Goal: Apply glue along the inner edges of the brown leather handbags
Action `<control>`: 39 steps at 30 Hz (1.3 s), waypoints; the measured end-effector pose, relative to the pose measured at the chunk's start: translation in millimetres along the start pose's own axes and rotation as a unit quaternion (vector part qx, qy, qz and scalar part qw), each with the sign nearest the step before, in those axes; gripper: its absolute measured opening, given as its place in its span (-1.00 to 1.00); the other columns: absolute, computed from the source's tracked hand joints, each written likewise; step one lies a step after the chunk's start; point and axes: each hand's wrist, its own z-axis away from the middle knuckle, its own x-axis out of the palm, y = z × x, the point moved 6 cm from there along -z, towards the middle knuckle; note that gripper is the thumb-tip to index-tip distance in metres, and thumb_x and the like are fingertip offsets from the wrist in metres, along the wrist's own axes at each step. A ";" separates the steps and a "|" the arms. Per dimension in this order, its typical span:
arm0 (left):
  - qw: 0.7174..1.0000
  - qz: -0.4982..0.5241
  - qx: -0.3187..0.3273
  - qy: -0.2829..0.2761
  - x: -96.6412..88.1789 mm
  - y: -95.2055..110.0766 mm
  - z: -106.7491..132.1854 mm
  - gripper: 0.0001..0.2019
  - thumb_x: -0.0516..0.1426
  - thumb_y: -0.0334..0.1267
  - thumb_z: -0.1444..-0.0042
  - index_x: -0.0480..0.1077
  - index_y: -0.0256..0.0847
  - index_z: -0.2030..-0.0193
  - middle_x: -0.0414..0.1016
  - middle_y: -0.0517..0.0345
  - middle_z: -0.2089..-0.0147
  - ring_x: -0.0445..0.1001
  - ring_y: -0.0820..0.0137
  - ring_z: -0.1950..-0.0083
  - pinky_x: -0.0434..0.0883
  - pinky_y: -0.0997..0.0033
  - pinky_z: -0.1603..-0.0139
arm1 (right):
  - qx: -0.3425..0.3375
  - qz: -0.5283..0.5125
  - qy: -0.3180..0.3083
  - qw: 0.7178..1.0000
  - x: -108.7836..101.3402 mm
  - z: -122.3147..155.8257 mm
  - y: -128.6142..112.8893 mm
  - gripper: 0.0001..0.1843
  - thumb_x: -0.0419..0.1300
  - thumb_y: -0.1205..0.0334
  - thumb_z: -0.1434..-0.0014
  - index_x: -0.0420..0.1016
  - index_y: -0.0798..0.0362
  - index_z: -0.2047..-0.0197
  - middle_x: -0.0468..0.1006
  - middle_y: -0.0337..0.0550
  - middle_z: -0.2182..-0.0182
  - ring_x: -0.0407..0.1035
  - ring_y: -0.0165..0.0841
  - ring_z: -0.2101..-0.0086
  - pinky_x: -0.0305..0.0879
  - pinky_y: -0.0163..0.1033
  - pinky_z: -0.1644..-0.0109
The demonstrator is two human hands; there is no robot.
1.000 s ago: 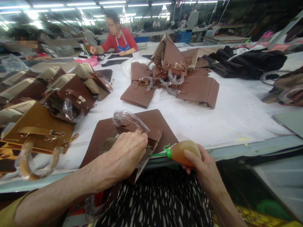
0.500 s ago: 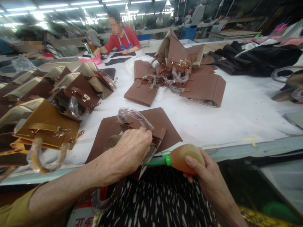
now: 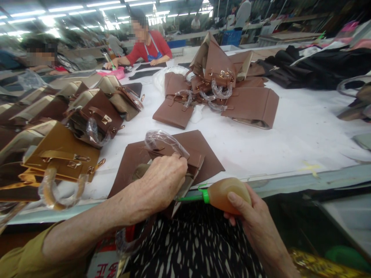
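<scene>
The right hand (image 3: 255, 211) has fingers clamped around 1 green-nozzled squeeze bottle (image 3: 223, 196); the left hand (image 3: 164, 179), fingers together, grips 1 brown handbag (image 3: 195, 160).

Wht-topped tbl (image 3: 295, 146) holds brn panel (image 3: 204, 148) front, brn bags (image 3: 252, 102) mid, mustard bag (image 3: 65, 144) L, blk fabric (image 3: 315, 69) R.

You get cool light from rows of ceiling fluorescent tubes (image 3: 66, 8), glaring at upper left; the white tabletop (image 3: 295, 148) reads bright, the plastic-wrapped bag handle (image 3: 171, 139) glints, the space below your table edge is dim, the far workshop looks blurred, and the outer edges smear
</scene>
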 end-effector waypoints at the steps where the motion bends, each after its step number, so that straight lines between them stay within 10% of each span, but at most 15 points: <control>1: 1.000 0.002 0.001 -0.002 -0.5 0.5 0.0 -0.94 0.04 -0.43 -0.04 0.29 -0.28 0.32 0.38 0.04 0.29 0.40 0.16 0.35 0.35 0.18 0.41 | 0.000 -0.002 -0.005 1.000 0.8 0.4 1.3 -0.54 0.22 -0.03 -0.03 0.30 0.07 0.09 0.39 -0.19 0.43 0.25 -0.44 0.57 0.17 -0.38 0.62; 39: 1.000 0.007 -0.006 0.019 -0.6 -2.9 -0.9 -0.94 -0.03 -0.39 -0.10 0.24 -0.24 0.33 0.35 0.05 0.26 0.38 0.18 0.24 0.30 0.20 0.28 | 0.106 -0.209 0.029 0.972 18.2 21.7 42.2 -0.54 0.25 -0.05 0.00 0.38 0.18 0.21 0.43 -0.13 0.47 0.23 -0.48 0.60 0.11 -0.45 0.65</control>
